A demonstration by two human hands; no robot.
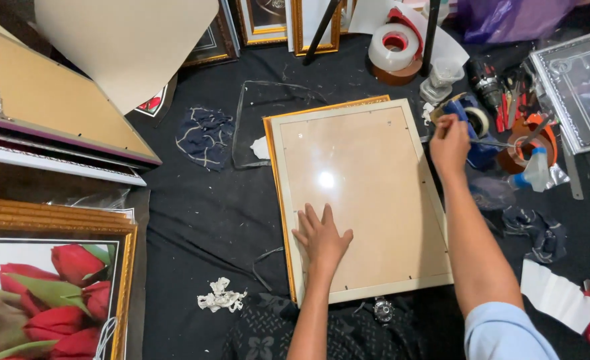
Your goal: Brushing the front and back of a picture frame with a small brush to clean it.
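A gold-edged picture frame lies face down on the black cloth, its glossy brown backing board showing. My left hand rests flat with fingers spread on the lower left of that backing. My right hand is at the frame's upper right edge, fingers closed on a thin metal tool whose shaft points right toward the blue tape dispenser. What the tool's tip touches is unclear.
Stacked frames and a red tulip picture lie at left. Tape rolls, a drill, a bottle and a silver frame crowd the upper right. Crumpled paper and cloth scraps lie about.
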